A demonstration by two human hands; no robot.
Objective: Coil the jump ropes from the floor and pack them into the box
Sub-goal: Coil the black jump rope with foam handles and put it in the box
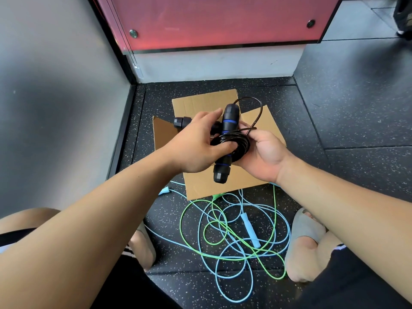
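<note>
Black jump rope (239,141) is being held at the centre of the frame, its cord wound into a tight coil with one slack loop arching up towards the upper right. The left hand (200,143) is gripping the coil from the left, fingers curling round the cord. The right hand (260,155) is cupping it from the right, thumb pressing on the loop's base. One blue-ringed handle (230,118) is standing nearly upright through the coil, and a second handle (181,124) is poking out to the left behind the left hand. Directly beneath, a cardboard box (200,103) is sitting with its flaps open on the speckled rubber floor (334,108). Lower in the frame, a green jump rope (181,216) and a light blue jump rope (223,293) are lying tangled together beside a grey slipper (307,233).
</note>
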